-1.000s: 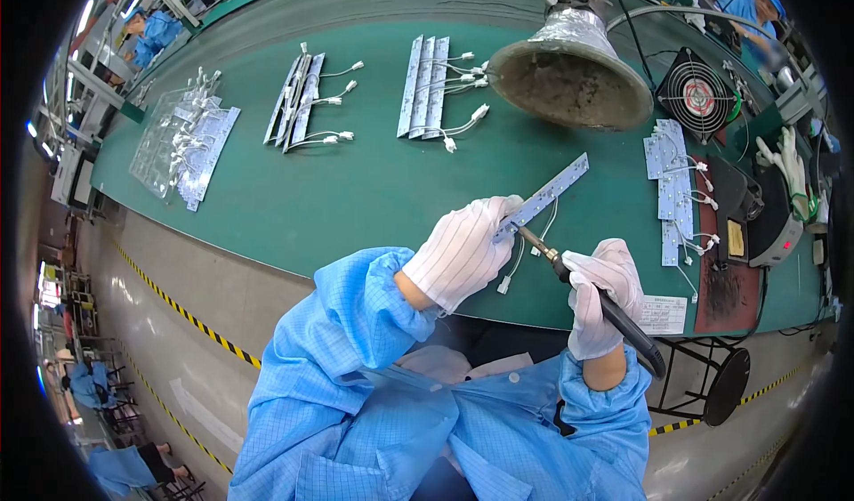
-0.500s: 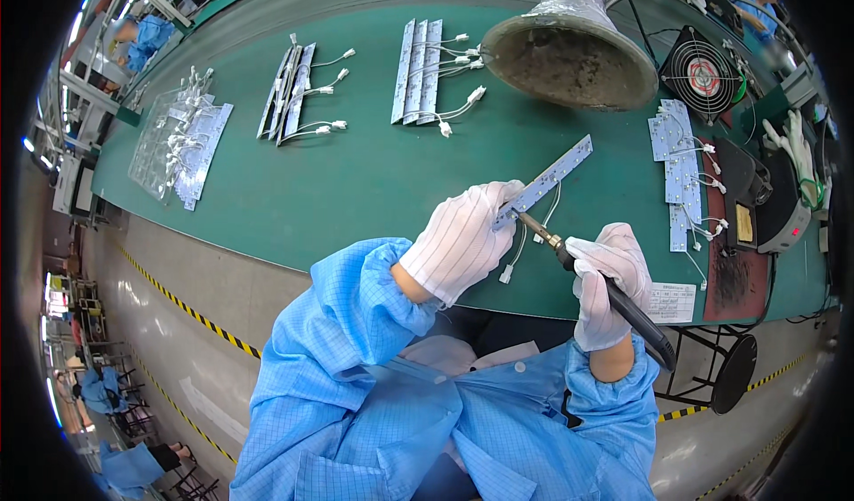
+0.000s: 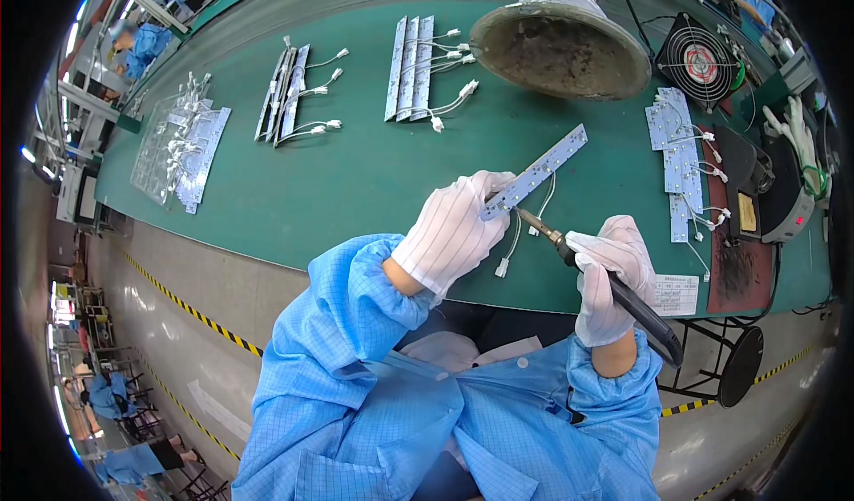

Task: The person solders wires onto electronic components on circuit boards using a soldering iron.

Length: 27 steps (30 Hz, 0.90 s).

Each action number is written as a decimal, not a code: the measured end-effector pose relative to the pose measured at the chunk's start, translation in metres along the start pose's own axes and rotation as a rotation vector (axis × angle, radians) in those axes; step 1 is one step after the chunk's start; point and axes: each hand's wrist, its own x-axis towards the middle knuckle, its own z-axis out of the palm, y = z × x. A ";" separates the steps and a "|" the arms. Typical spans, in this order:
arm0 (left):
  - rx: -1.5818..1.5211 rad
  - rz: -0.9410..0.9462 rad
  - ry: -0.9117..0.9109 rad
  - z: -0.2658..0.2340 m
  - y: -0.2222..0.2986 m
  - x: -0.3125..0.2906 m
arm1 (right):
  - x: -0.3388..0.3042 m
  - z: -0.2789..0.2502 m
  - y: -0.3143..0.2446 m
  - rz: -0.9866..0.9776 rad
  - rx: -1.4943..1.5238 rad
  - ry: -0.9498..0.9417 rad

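Observation:
My left hand [image 3: 455, 230], in a striped white glove, pinches the near end of a narrow LED circuit board [image 3: 539, 172]. The board slants up to the right above the table, and a white wire with a connector [image 3: 503, 268] hangs from it. In my gloved right hand [image 3: 612, 278] a soldering iron [image 3: 642, 316] is gripped like a pen. Its metal tip points up-left, at the edge of the board close to my left fingertips. Whether the tip touches the board, I cannot tell.
Groups of wired LED boards lie at the table's [image 3: 356, 189] left, back [image 3: 411, 65] and right [image 3: 680, 163]. A fume hood funnel [image 3: 560, 52] hangs over the back. Right stand a fan [image 3: 701, 63], a soldering station [image 3: 787, 207] and a printed paper [image 3: 676, 294].
The soldering iron's tip has drawn slightly away from the board. The board has shifted a little left and toward the back. Both hands keep their hold.

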 end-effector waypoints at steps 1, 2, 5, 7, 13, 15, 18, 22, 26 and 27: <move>0.001 -0.002 -0.003 0.000 0.000 -0.001 | 0.002 0.001 -0.002 -0.001 0.020 -0.010; 0.001 -0.015 -0.008 -0.001 0.000 0.000 | 0.004 0.002 -0.003 -0.005 0.039 -0.020; 0.005 -0.044 -0.027 -0.002 0.003 0.002 | 0.002 0.002 -0.004 0.015 0.038 -0.032; 0.008 -0.060 -0.043 -0.002 0.003 0.003 | 0.004 0.003 -0.004 0.012 0.030 -0.035; -0.025 -0.048 -0.013 -0.002 0.003 0.002 | 0.003 0.001 -0.002 -0.005 0.010 -0.035; -0.026 -0.117 -0.067 -0.003 0.004 0.003 | 0.002 0.001 -0.001 -0.013 0.001 -0.032; -0.035 -0.053 -0.035 -0.002 0.002 0.002 | 0.002 0.003 -0.003 0.023 0.018 -0.040; -0.032 -0.045 -0.032 -0.002 0.002 0.002 | 0.002 0.003 -0.002 -0.006 -0.020 -0.026; -0.035 -0.069 -0.034 -0.003 0.003 0.002 | 0.005 0.004 -0.006 0.004 -0.018 -0.036; -0.050 -0.090 -0.044 -0.003 0.003 0.003 | 0.005 0.003 -0.007 0.003 -0.019 -0.035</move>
